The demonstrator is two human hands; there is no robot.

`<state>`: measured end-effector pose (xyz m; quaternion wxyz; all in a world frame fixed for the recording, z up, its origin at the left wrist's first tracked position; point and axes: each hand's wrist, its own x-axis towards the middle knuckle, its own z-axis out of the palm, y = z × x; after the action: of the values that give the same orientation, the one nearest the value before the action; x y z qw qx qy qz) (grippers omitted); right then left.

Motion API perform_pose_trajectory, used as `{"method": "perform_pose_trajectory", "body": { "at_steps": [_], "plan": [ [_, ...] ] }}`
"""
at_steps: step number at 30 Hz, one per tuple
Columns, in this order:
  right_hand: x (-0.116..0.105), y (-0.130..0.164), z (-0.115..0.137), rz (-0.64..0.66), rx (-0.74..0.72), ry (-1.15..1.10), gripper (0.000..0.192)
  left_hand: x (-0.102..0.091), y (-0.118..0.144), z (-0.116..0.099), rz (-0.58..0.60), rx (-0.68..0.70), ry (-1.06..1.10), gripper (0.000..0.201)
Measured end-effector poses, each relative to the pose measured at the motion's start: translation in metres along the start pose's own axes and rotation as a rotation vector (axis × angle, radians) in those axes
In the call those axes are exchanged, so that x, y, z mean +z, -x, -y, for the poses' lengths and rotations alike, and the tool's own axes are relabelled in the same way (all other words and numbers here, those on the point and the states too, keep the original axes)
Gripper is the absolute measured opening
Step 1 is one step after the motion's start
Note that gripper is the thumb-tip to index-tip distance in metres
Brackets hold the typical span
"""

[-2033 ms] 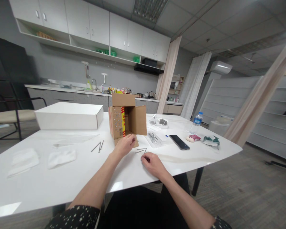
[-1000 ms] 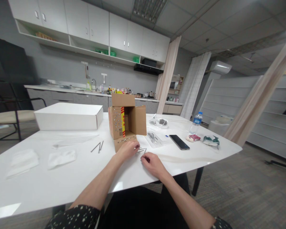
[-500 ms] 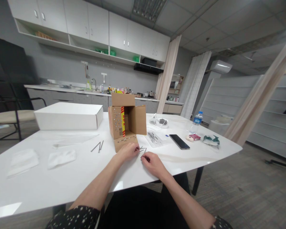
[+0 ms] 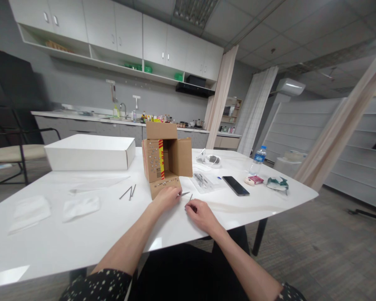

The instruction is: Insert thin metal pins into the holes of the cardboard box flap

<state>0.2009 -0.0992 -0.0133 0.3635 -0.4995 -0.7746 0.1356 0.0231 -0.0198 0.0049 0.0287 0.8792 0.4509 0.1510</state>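
My left hand (image 4: 168, 198) is closed in a pinch in front of the cardboard box (image 4: 154, 161), and a thin metal nail (image 4: 185, 193) sticks out past its fingertips. To its right, my right hand (image 4: 201, 213) rests on the table with fingers curled together. Another slim nail (image 4: 191, 198) pokes up from the fingertips of that hand. The box stands open toward me, its front flap under my left wrist and small shiny studs on its side and flap. Loose nails (image 4: 131, 192) lie left of the box.
A clear plastic bag (image 4: 203, 184) of metal pieces lies right of the box, with a black phone (image 4: 236, 186) beside it. Farther right are a water bottle (image 4: 259, 160) and a green-white packet (image 4: 277, 184). At left stand a white box (image 4: 90, 154) and folded white cloths (image 4: 81, 207).
The nails between my hands have shifted: two crossing tips showed at my left fingers earlier, and a single narrow outline shows now. Both hands stay nearly in place.
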Motion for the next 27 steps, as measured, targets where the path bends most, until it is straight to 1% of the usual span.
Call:
{"method": "perform_pose_trajectory", "body": {
  "at_steps": [9, 18, 27],
  "plan": [
    [0.003, -0.001, -0.004, 0.002, -0.011, 0.003, 0.016, -0.004, 0.002, -0.002, 0.012, -0.041, -0.02, 0.021],
    [0.003, 0.0, -0.004, -0.009, -0.015, -0.014, 0.016, -0.007, 0.004, -0.004, 0.007, -0.011, 0.02, 0.018],
    [0.0, 0.0, 0.001, 0.0, -0.004, -0.009, 0.017, -0.013, 0.007, -0.007, 0.019, 0.038, 0.082, 0.015]
  ]
}}
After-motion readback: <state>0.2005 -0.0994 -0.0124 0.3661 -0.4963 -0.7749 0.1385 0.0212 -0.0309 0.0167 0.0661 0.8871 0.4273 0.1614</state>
